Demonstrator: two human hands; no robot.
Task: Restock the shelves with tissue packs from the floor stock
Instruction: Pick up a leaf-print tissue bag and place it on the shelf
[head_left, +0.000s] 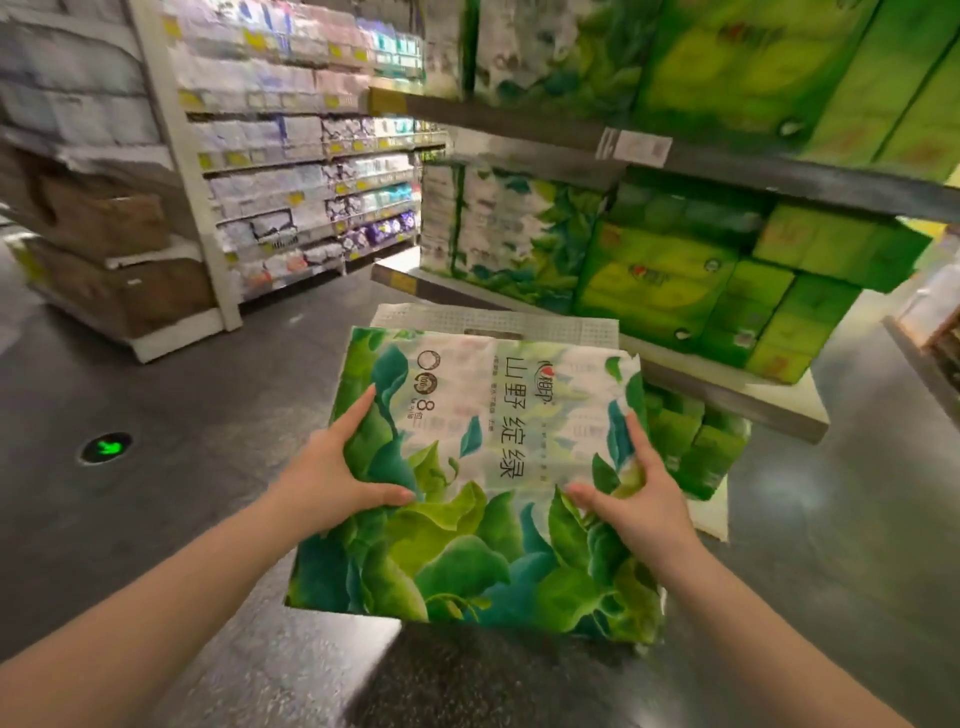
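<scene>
Hands, left hand (332, 478) and right hand (631, 499), clamp the tissue pack (483, 493) by its sides; keep it level sliding onto the shelf (727, 384).

Tissue pack (483, 483) at frame centre was wrapped in thin plastic film, printed leaves, slight sheen, wrinkled near the edges. Its handle strip (493, 322) at the top looked perforated, matt white. Shelf boards (779, 176) upper right looked like grey painted metal, matt. Green packs (675, 280) on them were glossy film. Floor (208, 415) was dark, smooth, polished, showing reflections. Cartons (104, 218) at left were brown cardboard, matt.
</scene>
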